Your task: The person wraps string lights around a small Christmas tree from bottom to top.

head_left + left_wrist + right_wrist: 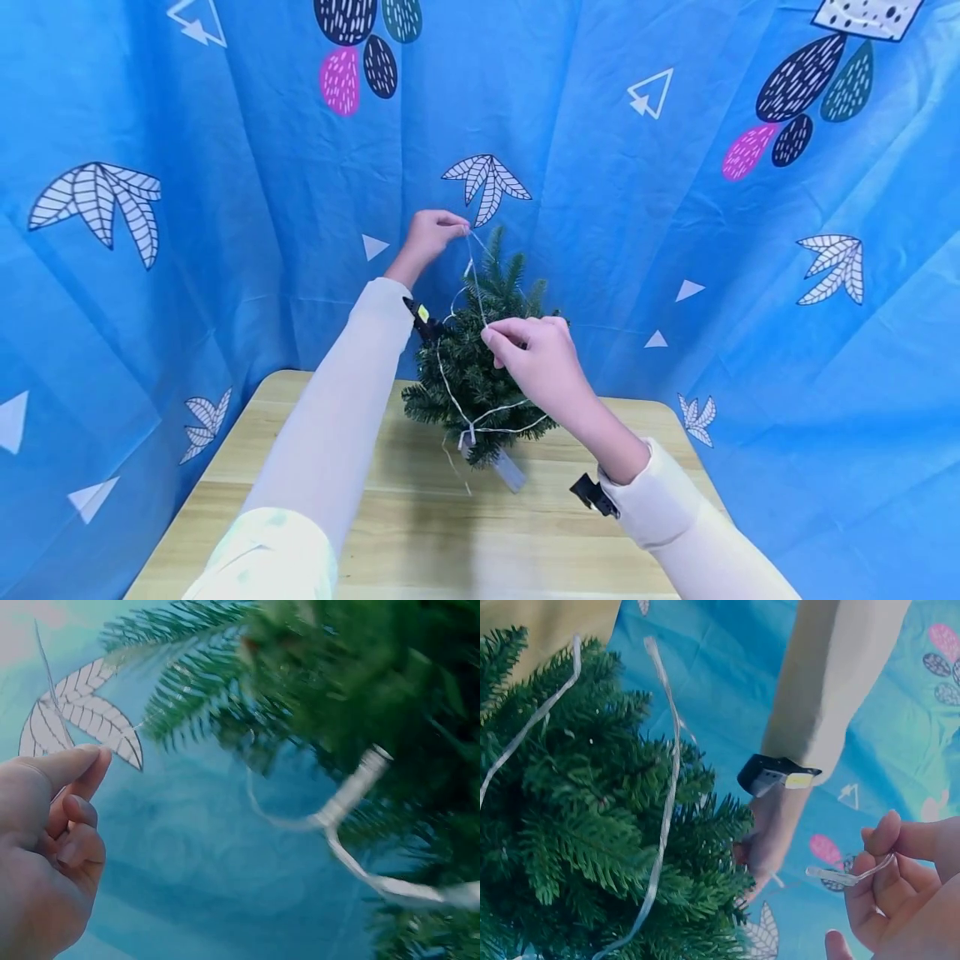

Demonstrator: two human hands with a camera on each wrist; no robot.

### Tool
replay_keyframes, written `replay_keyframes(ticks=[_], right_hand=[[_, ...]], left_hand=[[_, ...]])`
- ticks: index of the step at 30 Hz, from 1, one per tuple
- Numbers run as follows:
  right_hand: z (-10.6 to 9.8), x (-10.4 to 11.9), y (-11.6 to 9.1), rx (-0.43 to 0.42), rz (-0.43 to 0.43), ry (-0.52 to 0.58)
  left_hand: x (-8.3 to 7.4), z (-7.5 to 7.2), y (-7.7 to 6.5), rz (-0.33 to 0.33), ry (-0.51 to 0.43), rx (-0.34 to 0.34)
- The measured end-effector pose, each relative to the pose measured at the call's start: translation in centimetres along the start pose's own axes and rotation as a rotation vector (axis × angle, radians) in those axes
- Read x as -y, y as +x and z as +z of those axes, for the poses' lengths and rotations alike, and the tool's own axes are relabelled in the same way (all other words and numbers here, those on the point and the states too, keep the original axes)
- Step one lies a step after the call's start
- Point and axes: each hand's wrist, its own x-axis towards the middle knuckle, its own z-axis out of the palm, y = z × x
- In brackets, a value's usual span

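Note:
A small green artificial Christmas tree (480, 367) stands on the table, with a string of lights (450, 387) on a pale wire looped around its branches. Up beside the treetop, my left hand (438, 232) pinches the wire between thumb and fingertips. My right hand (536, 354), in front of the tree, pinches the same string lower down. Between the two hands the wire runs nearly straight. In the right wrist view a small clear bulb (832, 876) sticks out from the right fingers. Close to the left hand, a white bulb holder (356, 787) hangs by the branches.
The light wood table (390, 525) carries the tree near its back edge. A pale tag-like strip (509, 471) and a loose wire end lie at the tree's foot. Behind and at both sides hangs a blue patterned cloth (300, 208).

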Motion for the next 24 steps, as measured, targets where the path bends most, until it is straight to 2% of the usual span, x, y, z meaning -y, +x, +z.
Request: replay_keyframes(ticks=[6,10,18,24], right_hand=[[0.2,0.5,-1.7,0.035,0.022,-0.048],[0.0,0.7,-3.2,0.024,0.013,-0.045],[-0.6,-0.4,-5.9,-0.025,-0.003,-0.003],[-0.2,-1.2,-6.8,-0.022,0.031,0.029]], left_hand=[[2.5,-0.7,-2.3,-0.027,-0.126,0.001],[3.3,-1.0,-4.4,-0.032,-0.202,-0.017],[3.0,-0.5,-8.3,-0.011,-0.237,-0.043],[2.1,-0.2,-9.1,0.096,-0.224,-0.064]])
